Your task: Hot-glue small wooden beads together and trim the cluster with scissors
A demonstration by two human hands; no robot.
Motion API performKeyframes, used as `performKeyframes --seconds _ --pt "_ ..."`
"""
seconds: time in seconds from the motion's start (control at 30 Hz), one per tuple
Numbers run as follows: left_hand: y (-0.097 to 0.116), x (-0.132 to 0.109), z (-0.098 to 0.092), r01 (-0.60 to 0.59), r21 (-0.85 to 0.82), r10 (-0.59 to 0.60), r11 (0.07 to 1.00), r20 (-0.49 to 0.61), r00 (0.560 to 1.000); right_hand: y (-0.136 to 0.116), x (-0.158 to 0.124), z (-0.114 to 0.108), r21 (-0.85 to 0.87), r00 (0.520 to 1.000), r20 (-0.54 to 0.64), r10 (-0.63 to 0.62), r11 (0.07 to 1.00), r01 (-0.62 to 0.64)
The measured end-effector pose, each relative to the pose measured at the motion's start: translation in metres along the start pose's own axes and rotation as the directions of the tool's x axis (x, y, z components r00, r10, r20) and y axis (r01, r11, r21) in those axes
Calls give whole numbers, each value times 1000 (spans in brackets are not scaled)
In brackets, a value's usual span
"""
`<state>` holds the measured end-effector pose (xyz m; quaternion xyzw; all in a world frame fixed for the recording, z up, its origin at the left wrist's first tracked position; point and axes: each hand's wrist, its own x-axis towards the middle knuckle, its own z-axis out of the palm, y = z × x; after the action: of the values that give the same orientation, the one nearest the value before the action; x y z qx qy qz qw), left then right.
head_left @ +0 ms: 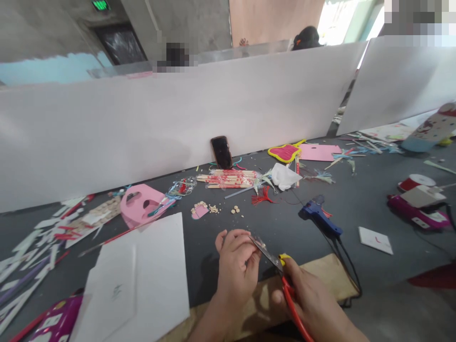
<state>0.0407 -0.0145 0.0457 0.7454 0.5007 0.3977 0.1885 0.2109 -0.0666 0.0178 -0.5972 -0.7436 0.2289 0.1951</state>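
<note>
My right hand [317, 297] is wrapped round the handles of a pair of scissors [294, 311], red with a yellow part near the pivot. Their metal blades point up and left, and the tips reach the fingertips of my left hand [237, 261]. That hand's fingers are curled and pinched together. Whatever sits between them is too small and hidden to name. Just beyond my left hand lie small pale wooden bits [235, 209] and a pink piece [200, 211] edged with similar bits. A brown sheet [331, 275] lies under my wrists.
A blue glue gun [322, 217] with a black cord lies to the right. Left is a white board [160, 275] with a pink mask [142, 205] behind it. A phone [221, 152] leans on the white partition [171, 128], near bundled sticks [230, 178]. A bottle [429, 128] stands far right.
</note>
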Motion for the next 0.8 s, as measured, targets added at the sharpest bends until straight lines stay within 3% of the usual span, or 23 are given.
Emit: performKeyframes --seconds 0.17,0.37,0.67,0.8 --pt "-6 2 -1 34 -132 -27 991 56 998 2 -1 2 -15 997 52 50 999 -49" --pt "-9 0 -1 52 -157 -49 986 19 999 1 6 5 -25 976 161 145 989 -143" --pt "-11 3 -5 53 -147 -52 988 13 999 4 8 8 -5 997 -33 -75 997 75" --pt "-14 3 -6 85 -251 -73 964 55 996 5 6 9 -12 998 -26 -63 998 62"
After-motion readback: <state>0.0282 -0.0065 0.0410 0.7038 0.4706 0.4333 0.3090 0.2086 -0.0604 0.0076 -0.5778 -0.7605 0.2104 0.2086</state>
